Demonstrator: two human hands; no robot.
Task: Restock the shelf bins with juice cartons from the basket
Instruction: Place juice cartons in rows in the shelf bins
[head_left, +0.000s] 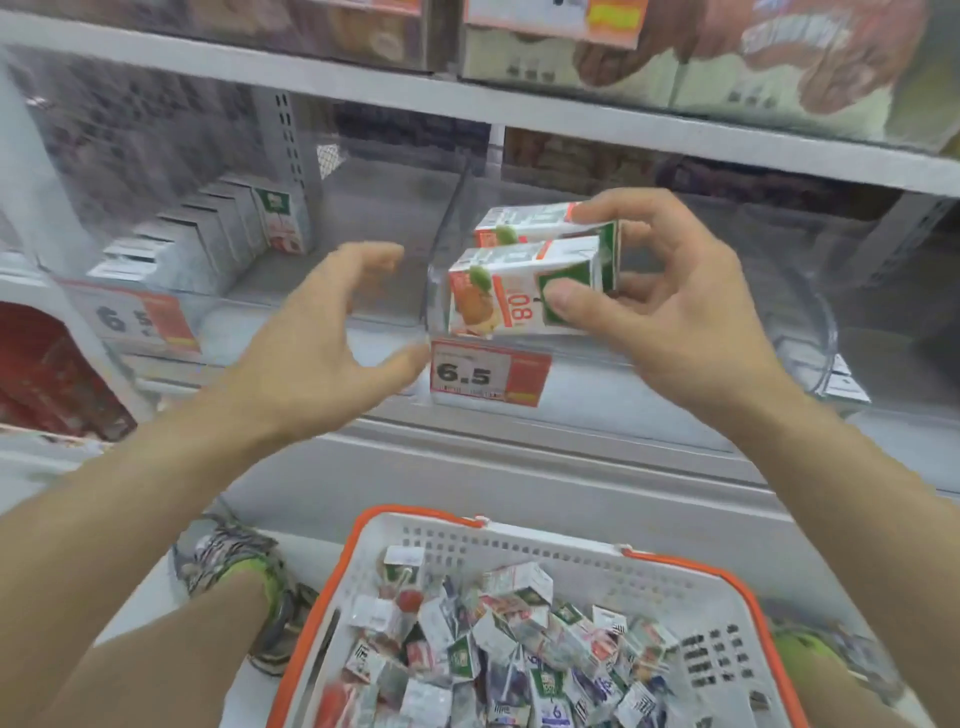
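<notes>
A: Where are the cartons right now?

B: Two of them, stacked, clamped in the right hand: thumb on the green end, fingers curled round the back. They sit at the front lip of the clear bin, above the 6.5 price tag. I can't tell whether they rest on the bin floor yet.

A: And the left hand?

B: Open, fingers spread, holding nothing, just beside the bin's left wall.

A: What could go wrong?

B: One pinch holds two boxes. They're smooth, glossy card with flat faces, so the upper one could slide off the lower if the grip loosens or tilts. The bin wall is thin, see-through plastic, easy to misjudge; a corner catching its edge could knock a carton out and down towards the basket below.

A: Would that hurt them?

B: Probably a dented corner at worst. They're stiff little bricks with sharp folded edges.

A: The basket itself?

B: White perforated plastic with an orange rim, holding a loose jumble of cartons lying every way. The next bin to the left holds a neat row standing upright. A careless placement here would likely leave these two lying crooked instead.

A: The shelf?

B: Pale painted metal, smooth.
</notes>
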